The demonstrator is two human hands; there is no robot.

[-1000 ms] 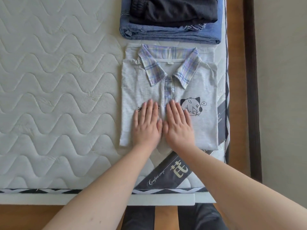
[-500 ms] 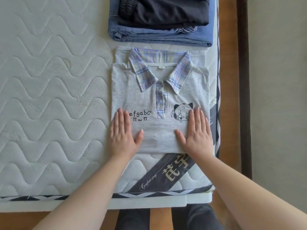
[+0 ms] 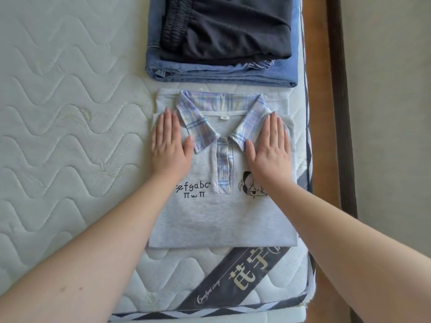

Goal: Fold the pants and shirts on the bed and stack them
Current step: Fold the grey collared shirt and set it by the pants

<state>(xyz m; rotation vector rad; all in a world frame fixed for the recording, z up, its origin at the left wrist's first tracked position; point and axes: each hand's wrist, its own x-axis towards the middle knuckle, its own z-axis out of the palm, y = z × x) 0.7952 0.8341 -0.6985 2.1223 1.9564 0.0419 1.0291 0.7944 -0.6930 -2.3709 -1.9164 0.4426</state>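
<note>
A folded grey polo shirt [image 3: 221,220] with a plaid collar lies flat near the mattress's right edge, printed with black letters and a small cartoon. My left hand [image 3: 169,145] presses flat on its left shoulder, fingers straight. My right hand [image 3: 271,148] presses flat on the right shoulder, beside the collar. Just beyond the shirt sits a stack of folded blue jeans [image 3: 221,71] with folded black pants [image 3: 228,29] on top.
The white quilted mattress [image 3: 70,136] stretches to the left. A grey branded band [image 3: 235,283] crosses its near corner. The wooden bed frame [image 3: 319,136] and a dark strip run along the right, with the pale floor beyond.
Both hands slid apart from the shirt's middle to its lower sides, then up to the shoulders beside the collar. The view moved closer to the clothes.
</note>
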